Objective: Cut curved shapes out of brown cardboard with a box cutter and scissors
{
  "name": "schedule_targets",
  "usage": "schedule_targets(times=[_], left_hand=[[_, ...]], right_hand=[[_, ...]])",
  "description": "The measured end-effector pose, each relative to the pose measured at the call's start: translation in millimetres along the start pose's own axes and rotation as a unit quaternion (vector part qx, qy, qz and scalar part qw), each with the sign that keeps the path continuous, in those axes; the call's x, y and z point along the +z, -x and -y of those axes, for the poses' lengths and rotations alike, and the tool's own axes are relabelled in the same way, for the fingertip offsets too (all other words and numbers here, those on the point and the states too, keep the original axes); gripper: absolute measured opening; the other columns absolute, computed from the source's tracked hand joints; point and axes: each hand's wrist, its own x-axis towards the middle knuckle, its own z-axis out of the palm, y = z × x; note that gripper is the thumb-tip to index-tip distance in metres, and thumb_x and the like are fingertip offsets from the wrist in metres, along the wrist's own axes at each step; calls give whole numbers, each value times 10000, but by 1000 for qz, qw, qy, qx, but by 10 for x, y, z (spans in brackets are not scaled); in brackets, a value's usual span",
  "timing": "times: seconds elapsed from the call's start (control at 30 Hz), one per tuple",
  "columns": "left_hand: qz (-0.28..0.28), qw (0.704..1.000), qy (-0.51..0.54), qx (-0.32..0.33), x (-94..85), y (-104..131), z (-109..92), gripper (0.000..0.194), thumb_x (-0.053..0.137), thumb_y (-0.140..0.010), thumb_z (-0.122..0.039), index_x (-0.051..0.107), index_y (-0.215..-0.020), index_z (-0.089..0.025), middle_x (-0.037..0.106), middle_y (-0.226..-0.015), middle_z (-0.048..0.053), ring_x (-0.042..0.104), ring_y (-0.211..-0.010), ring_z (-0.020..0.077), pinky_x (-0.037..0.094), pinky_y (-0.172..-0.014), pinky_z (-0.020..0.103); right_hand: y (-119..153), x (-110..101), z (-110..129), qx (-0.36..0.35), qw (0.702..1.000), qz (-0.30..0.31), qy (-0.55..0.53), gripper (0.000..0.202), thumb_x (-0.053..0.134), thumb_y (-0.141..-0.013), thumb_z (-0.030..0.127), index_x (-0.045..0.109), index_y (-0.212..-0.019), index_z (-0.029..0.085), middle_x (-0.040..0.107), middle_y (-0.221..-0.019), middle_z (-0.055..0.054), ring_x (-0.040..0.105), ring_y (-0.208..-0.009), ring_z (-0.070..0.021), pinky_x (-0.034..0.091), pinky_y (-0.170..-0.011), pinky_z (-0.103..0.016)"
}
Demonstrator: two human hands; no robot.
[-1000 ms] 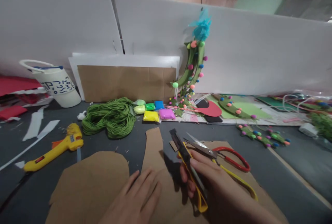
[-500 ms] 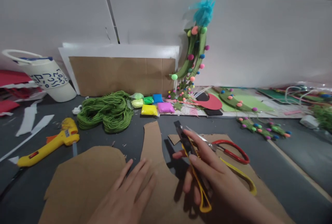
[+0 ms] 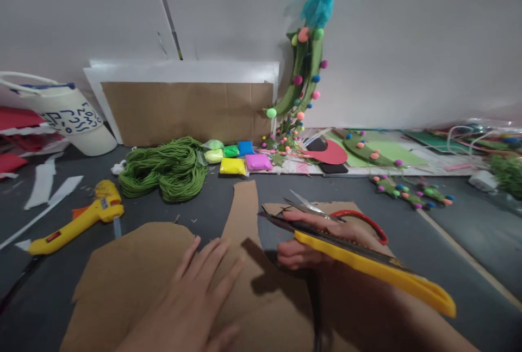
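Observation:
My left hand (image 3: 187, 297) lies spread on a piece of brown cardboard (image 3: 240, 216) that has a narrow strip reaching away from me. In my right hand (image 3: 318, 248) is a yellow and black utility knife (image 3: 359, 257), its dark tip pointing left above the cardboard and its yellow handle end toward the lower right. The fingers are curled under the knife. Just behind that hand, scissors (image 3: 310, 205) with a red handle lie partly hidden, on another cardboard piece. A rounded cardboard part (image 3: 134, 265) is left of my left hand.
Behind are green yarn (image 3: 165, 172), clay packets (image 3: 232, 166) and a hanging green ornament with pompoms (image 3: 314, 69). At left are a yellow glue gun (image 3: 81, 221) and a white bucket (image 3: 81, 123). Pompom-covered stars (image 3: 408, 194) lie at right.
The knife has swung from nearly upright to a slant with its handle at the lower right, and my right fingers have closed around it. My left hand stays spread on the cardboard.

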Motion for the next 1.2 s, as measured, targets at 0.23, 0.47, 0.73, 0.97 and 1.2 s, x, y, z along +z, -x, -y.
schedule_targets(times=[0.23, 0.47, 0.73, 0.97, 1.2], left_hand=[[42, 999, 4, 19, -90, -48, 30, 759, 588, -796, -602, 466, -1393, -150, 473, -1420, 215, 498, -1254, 409, 496, -909, 580], [10, 1000, -17, 18, 22, 25, 6, 576, 584, -840, -303, 474, -1390, -170, 555, -1373, 158, 527, -1249, 315, 475, -989, 425], [-59, 998, -16, -16, 205, 115, -79, 616, 478, -846, -107, 382, -1447, -202, 663, -1237, 72, 555, -1206, 267, 390, -1077, 402], [-113, 992, -46, -24, 371, 57, -198, 509, 407, -854, 4, 486, -1343, -115, 600, -1341, 89, 480, -1296, 223, 324, -1112, 318], [-124, 986, -106, -24, 395, -26, -268, 353, 355, -893, -42, 573, -1167, -87, 696, -1179, 123, 628, -1126, 236, 439, -980, 312]], right_hand=[[-99, -95, -10, 33, 999, -26, 13, 360, 770, -716, 408, 726, -1009, 205, 777, -857, -125, 732, -880, -310, 491, -930, -481], [36, 29, -181, -6, 997, -77, 26, 375, 681, -768, 271, 663, -1138, 217, 711, -1156, -97, 629, -1133, -257, 456, -980, -383], [108, 85, -212, -125, 871, -166, 445, 165, 695, -765, 385, 680, -837, 237, 699, -727, -29, 647, -618, -197, 526, -541, -269], [-21, 166, -439, -222, 801, -148, 536, 201, 595, -744, 249, 636, -941, 244, 686, -725, 6, 636, -607, -146, 507, -578, -213], [-124, 119, -631, -254, 734, -164, 609, 144, 543, -741, 212, 576, -870, 267, 700, -717, 45, 668, -606, -121, 500, -582, -180]])
